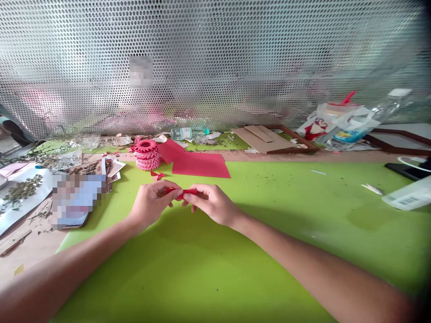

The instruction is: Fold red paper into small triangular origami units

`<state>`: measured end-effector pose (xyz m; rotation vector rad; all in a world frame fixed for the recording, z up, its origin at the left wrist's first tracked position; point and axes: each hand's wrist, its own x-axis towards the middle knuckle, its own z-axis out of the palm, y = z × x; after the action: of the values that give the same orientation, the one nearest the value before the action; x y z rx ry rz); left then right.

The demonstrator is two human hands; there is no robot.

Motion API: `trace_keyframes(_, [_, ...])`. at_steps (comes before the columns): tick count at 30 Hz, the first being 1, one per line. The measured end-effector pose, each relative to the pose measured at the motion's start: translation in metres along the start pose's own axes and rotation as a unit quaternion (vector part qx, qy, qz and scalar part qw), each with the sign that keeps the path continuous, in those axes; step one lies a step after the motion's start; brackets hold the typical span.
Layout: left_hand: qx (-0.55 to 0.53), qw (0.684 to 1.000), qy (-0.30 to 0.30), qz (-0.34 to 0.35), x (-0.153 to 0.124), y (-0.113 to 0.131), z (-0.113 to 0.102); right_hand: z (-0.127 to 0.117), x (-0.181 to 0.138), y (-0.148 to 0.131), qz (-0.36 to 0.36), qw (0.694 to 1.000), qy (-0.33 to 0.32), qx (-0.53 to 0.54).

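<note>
- Red paper strip (181, 192) sits between both hands, above the middle of the green cutting mat (286, 197) and nearer its far edge; it looks narrow and folded, though the fingers hide much of it.
- Left hand (151, 203) is closed, its fingertips pinching the strip's left end.
- Right hand (212, 204) is also closed, gripping the strip's right end, with its fingertips meeting those of the left hand around the paper.
- Stack of folded red paper rings (146, 154) stands near the mat's far left corner, showing many finished layers with a toothed ring on top.
- Two red paper sheets (201, 164) lie just right of the stack, overlapping at the far edge and showing no folds that can be made out, so plenty of paper remains unworked.
- Small red paper scraps (157, 175) lie on the mat between the stack and the hands.
- Plastic water bottle (188, 133) lies on its side beyond the far edge, near flat cardboard pieces (261, 139).
- White plastic bag (323, 125) sits toward the far right corner, beside a wooden frame (397, 134).
- Black phone (400, 170) and a barcode label (409, 195) lie by the mat's right edge.
- Dried leaves (22, 193) lie on a white sheet off the mat's left edge.
</note>
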<state>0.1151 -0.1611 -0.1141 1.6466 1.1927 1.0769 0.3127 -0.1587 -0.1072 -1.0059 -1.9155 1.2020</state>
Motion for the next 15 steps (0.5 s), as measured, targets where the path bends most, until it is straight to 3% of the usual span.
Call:
trace_keyframes(11, [-0.006, 1.000, -0.007, -0.010, 0.0003, -0.0011, 0.0017, 0.0028, 0.0005, 0.0033, 0.020, 0.999, -0.010, 0.023])
trace_keyframes(15, [-0.017, 0.999, -0.046, 0.005, 0.0002, -0.0032, -0.0021, 0.0009, 0.0002, 0.0049, 0.022, 1.000, 0.006, -0.008])
